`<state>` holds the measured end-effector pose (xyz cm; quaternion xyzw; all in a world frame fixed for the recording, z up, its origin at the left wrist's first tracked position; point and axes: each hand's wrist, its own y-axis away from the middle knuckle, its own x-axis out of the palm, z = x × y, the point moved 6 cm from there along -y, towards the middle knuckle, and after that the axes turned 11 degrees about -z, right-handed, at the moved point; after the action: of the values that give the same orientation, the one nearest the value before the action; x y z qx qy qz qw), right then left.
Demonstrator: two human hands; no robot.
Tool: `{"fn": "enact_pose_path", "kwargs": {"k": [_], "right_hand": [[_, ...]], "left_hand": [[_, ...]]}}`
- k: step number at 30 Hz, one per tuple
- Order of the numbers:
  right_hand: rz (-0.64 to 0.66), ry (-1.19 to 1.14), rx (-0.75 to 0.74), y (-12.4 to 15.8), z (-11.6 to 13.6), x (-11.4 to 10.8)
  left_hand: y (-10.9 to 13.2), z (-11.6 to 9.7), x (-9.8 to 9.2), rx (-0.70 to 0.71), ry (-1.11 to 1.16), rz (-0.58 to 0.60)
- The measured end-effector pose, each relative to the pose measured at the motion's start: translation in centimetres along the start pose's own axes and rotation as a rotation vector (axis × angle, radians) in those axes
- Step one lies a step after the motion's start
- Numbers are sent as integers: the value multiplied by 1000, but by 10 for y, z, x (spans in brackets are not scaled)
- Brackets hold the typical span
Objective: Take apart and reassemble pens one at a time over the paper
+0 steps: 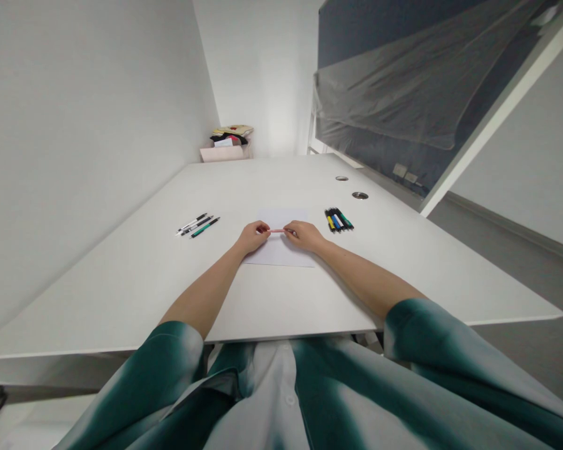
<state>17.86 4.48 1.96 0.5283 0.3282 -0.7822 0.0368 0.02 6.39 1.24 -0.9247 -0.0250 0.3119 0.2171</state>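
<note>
The left hand (pixel 254 237) and right hand (pixel 304 235) were curled nearly closed, pinching the 2 ends of a pink stick (pixel 277 230), apparently to steady it over the paper (pixel 281 255). Left pens (pixel 199 225) and right pens (pixel 338 220) lay beyond, presumably within easy reach.

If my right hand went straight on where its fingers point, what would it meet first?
Likely your left hand, holding the other end of the slim pink stick your right hand holds; exact depth is unclear.
</note>
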Motion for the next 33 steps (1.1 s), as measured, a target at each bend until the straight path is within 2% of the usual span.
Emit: {"fn": "enact_pose_path", "kwargs": {"k": [8, 29, 33], "right_hand": [[-14, -20, -8, 0, -2, 0], [22, 7, 39, 0, 2, -4], [4, -9, 24, -1, 3, -5]], "left_hand": [[2, -3, 0, 3, -115, 77], [3, -7, -1, -10, -68, 42], [3, -4, 0, -32, -111, 73]]}}
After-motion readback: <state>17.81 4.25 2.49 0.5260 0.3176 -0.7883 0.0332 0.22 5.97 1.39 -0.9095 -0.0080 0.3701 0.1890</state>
